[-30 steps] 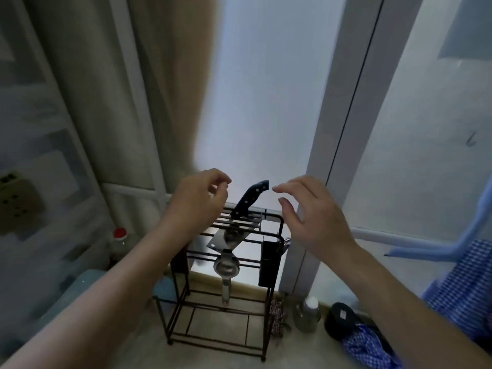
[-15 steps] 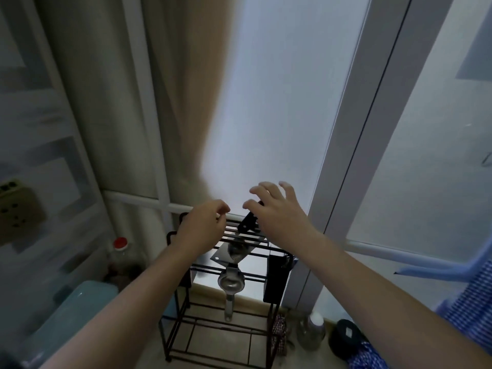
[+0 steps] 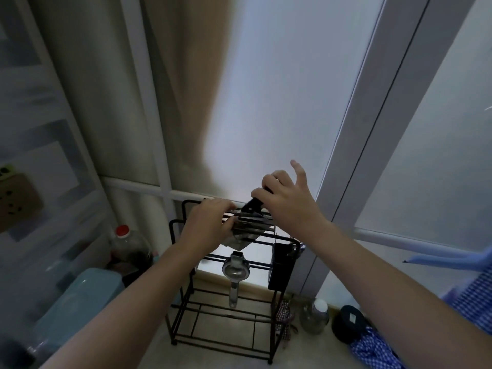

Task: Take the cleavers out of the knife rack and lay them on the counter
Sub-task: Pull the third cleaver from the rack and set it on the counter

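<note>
My right hand (image 3: 288, 202) grips the cleaver (image 3: 246, 230) handle, little finger raised; my left hand (image 3: 210, 225) presses the knife rack (image 3: 186, 262) top rails.

The right hand (image 3: 288, 201) is closing around the cleaver handle (image 3: 251, 205) above the knife rack (image 3: 183, 262), little finger lifted. The left hand (image 3: 209, 227) is resting curled on the rack's top bars, left of that handle.

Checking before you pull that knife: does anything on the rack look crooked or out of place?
Only the cleaver: it sits tilted in the knife rack, its black handle slanting up to the right under the right hand. The left hand rests on the top bars. Nothing looks spilled or broken.
</note>
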